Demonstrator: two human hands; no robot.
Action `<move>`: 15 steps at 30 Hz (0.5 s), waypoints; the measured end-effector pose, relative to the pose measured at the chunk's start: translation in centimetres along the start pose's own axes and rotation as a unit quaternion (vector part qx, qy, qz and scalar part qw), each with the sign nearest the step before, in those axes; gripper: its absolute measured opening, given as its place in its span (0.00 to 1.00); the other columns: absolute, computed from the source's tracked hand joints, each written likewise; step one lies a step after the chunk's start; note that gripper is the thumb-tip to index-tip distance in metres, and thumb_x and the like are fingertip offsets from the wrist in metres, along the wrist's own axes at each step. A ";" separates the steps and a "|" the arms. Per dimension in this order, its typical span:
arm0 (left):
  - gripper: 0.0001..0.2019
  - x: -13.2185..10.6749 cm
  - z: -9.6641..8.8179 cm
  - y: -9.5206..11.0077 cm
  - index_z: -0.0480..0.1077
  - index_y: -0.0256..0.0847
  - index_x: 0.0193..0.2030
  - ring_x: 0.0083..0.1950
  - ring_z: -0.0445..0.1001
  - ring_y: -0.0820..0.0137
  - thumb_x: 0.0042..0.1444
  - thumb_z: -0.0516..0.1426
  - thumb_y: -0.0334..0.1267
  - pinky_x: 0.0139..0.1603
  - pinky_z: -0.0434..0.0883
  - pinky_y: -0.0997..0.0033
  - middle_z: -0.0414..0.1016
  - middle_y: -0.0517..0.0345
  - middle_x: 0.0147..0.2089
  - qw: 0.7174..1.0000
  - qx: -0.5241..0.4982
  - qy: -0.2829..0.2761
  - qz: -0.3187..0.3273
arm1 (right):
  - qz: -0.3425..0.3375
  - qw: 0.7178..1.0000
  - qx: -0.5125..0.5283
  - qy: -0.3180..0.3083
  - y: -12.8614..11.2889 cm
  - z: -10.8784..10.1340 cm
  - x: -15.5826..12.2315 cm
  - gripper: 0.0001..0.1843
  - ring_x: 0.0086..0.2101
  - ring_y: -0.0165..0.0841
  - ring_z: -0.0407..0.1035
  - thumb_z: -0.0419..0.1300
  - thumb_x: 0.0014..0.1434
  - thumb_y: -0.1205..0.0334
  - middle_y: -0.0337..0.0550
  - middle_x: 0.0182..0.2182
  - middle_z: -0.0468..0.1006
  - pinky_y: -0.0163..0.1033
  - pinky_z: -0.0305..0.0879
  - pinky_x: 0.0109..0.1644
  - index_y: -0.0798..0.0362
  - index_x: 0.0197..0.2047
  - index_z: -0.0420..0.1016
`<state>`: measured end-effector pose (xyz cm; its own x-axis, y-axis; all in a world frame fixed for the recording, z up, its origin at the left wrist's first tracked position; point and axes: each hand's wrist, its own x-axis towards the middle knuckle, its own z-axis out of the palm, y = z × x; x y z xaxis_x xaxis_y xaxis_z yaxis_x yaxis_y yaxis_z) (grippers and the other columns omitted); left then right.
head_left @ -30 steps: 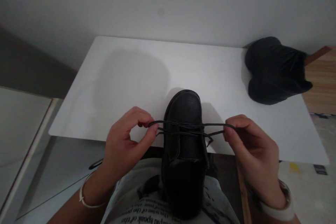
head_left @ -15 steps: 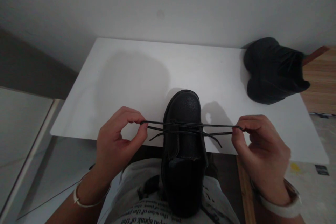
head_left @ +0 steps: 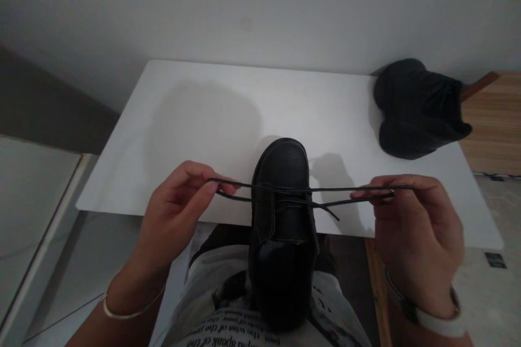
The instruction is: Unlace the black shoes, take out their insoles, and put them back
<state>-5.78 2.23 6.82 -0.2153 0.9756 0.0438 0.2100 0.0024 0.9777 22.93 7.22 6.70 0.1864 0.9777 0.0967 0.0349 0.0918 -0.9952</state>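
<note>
Black shoe [head_left: 285, 165] with its lace [head_left: 342, 189] drawn out to both sides.
It extends over the near edge of the white table [head_left: 195, 119]; above that edge, left hand [head_left: 173, 206] and right hand [head_left: 423, 227] each pinch a loop of the lace, thumb against fingers.

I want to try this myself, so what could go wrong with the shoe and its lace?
The near shoe sticks out past the front edge of the table, so a hard tug might make it slide or tip.

The left hand and right hand hold loops of black lace, but one loose end looks short; pulling too far might drag it through.
</note>
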 end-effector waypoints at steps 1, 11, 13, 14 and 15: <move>0.02 0.0 0.1 0.0 0.70 0.45 0.41 0.40 0.82 0.65 0.67 0.57 0.36 0.48 0.80 0.58 0.79 0.59 0.32 0.999 -0.043 -0.014 -0.012 | 0.023 0.999 0.021 -0.011 -0.2 0.0 0.0 0.01 0.32 0.35 0.73 0.61 0.65 0.62 0.41 0.33 0.76 0.45 0.71 0.40 0.48 0.41 0.73; 0.03 -0.4 -0.5 0.3 0.74 0.48 0.39 0.18 0.59 0.77 0.61 0.63 0.40 0.14 0.54 0.75 0.62 0.66 0.22 0.997 -0.061 0.013 -0.051 | 0.041 0.998 0.027 -0.034 -1.6 -0.5 0.1 0.03 0.18 0.28 0.44 0.67 0.62 0.59 0.30 0.15 0.51 0.39 0.44 0.23 0.45 0.40 0.78; 0.02 -0.5 -0.5 0.7 0.75 0.48 0.38 0.19 0.57 0.77 0.60 0.64 0.38 0.15 0.52 0.75 0.62 0.65 0.22 0.998 -0.032 0.024 -0.046 | 0.039 0.998 0.010 -0.042 -1.8 -0.7 -0.1 0.04 0.17 0.28 0.43 0.67 0.61 0.56 0.31 0.15 0.51 0.40 0.43 0.22 0.44 0.39 0.79; 0.02 -0.5 -0.5 0.9 0.76 0.48 0.38 0.20 0.58 0.77 0.59 0.64 0.37 0.16 0.53 0.74 0.64 0.65 0.23 0.999 -0.016 0.025 -0.037 | 0.038 0.998 0.008 -0.046 -2.0 -0.8 -0.2 0.04 0.17 0.28 0.43 0.67 0.61 0.56 0.31 0.15 0.52 0.39 0.43 0.22 0.44 0.39 0.80; 0.02 -0.5 -0.6 1.1 0.76 0.48 0.37 0.21 0.59 0.77 0.59 0.64 0.36 0.17 0.54 0.75 0.65 0.64 0.23 0.999 -0.002 0.021 -0.026 | 0.038 0.998 0.008 -0.048 -2.1 -0.8 -0.3 0.04 0.17 0.27 0.43 0.68 0.61 0.55 0.31 0.15 0.52 0.39 0.43 0.21 0.44 0.39 0.80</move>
<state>-5.98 1.62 7.99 -0.2665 0.9638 0.0007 0.1937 0.0528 0.9796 23.60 6.62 8.78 0.0927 0.9955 0.0193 0.0093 0.0185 -0.9998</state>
